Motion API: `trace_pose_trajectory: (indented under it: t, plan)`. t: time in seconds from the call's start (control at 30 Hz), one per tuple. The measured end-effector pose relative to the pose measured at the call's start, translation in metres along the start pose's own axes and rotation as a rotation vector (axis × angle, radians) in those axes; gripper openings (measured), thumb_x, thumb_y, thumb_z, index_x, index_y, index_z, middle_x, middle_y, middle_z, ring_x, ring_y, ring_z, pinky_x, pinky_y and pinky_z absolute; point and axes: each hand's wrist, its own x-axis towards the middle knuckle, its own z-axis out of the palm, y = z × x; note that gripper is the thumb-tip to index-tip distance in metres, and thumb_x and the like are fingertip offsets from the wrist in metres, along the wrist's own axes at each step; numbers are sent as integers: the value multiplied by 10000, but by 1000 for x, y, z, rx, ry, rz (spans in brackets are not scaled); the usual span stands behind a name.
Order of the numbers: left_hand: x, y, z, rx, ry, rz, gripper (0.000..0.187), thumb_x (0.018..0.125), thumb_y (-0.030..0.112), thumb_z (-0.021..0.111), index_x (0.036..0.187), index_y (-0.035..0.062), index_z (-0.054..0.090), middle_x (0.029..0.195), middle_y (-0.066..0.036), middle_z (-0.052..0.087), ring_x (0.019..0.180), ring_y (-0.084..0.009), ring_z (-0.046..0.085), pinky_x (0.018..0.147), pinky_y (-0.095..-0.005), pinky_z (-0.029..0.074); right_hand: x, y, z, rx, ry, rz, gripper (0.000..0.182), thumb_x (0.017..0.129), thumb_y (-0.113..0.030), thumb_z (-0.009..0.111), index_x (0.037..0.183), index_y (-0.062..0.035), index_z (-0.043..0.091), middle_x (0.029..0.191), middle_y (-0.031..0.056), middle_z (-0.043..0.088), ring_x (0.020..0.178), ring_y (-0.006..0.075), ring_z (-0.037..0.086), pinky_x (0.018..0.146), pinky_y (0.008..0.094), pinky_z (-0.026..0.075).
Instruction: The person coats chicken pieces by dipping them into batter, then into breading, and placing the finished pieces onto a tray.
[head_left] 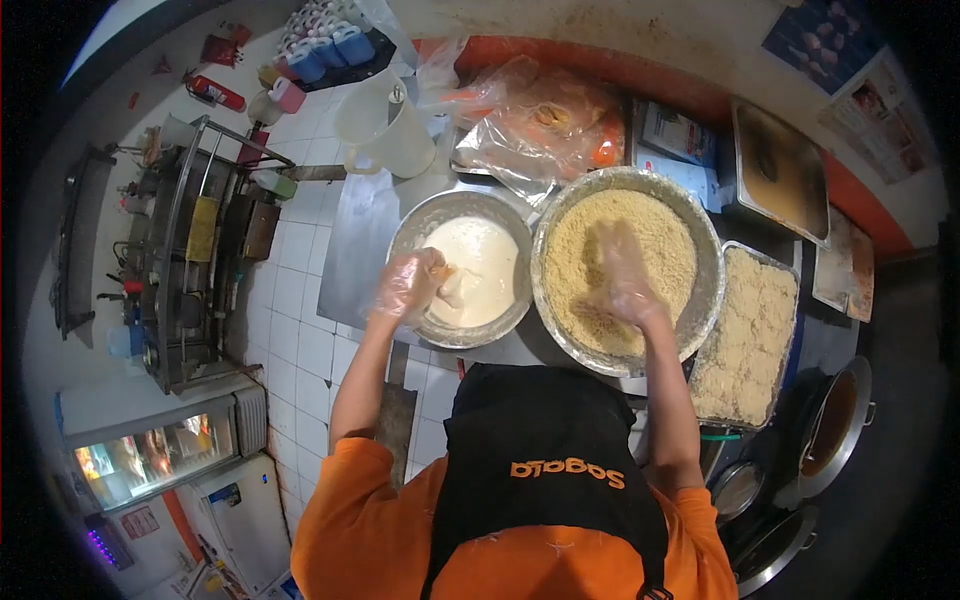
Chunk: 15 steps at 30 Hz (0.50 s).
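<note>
A metal bowl point(405, 240) of white batter stands on the steel table. Over its left side is my left hand point(408, 285), in a clear plastic glove, its fingers closed round a batter-coated piece point(450, 288). To the right, a larger bowl point(708, 262) holds pale yellow crumbs point(660, 225). My right hand point(625, 275), also gloved, lies on the crumbs with its fingers stretched out. Beside this bowl, a tray point(745, 335) is filled with crumb-coated pieces.
Behind the bowls are a clear pitcher point(385, 130) and a tray with plastic bags point(545, 120). A metal pan point(780, 170) sits at the back right. Large pans point(835, 425) stand at the right. A metal rack point(185, 250) is at the left.
</note>
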Motion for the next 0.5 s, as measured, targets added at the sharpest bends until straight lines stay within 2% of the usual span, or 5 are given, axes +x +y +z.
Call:
trace_pose_trajectory:
  t: [0.07, 0.2, 0.33, 0.37, 0.5]
  plan:
    - [17, -19, 31, 454, 234, 188, 149, 882, 206, 676, 927, 68, 708, 841, -166, 726, 753, -335, 709, 687, -426, 559, 16, -14, 11, -277, -189, -34, 1276, 617, -479, 902, 1610, -136, 178, 1643, 302, 79, 1515, 479, 147, 1188, 579, 280]
    - [19, -7, 38, 183, 268, 194, 135, 856, 174, 670, 947, 86, 716, 860, -182, 718, 781, -378, 697, 702, -447, 559, 17, 7, 39, -478, -212, -17, 767, 794, -372, 771, 1457, -118, 481, 1471, 275, 464, 1293, 447, 516, 978, 569, 485]
    - [-12, 44, -23, -533, 49, -61, 123, 811, 59, 785, 886, 10, 700, 774, -83, 727, 712, -176, 701, 658, -313, 556, 5, 18, 21, -266, -237, 49, 639, 806, -340, 745, 1375, -108, 572, 1190, 195, 673, 1090, 365, 642, 954, 484, 486]
    - [-11, 29, -22, -522, 86, 41, 179, 843, 116, 809, 919, -17, 717, 769, -47, 703, 708, -99, 647, 635, -277, 538, 2, 23, 16, -246, -203, 34, 492, 833, -301, 705, 1278, -108, 620, 1105, 190, 696, 980, 368, 667, 883, 476, 521]
    - [-43, 67, -66, -602, 89, 76, 214, 843, 40, 798, 1000, -59, 692, 891, -116, 715, 747, -142, 671, 718, -290, 570, -2, 49, 12, -78, -78, 107, 374, 862, -247, 669, 1208, -104, 672, 999, 183, 716, 882, 386, 685, 808, 492, 551]
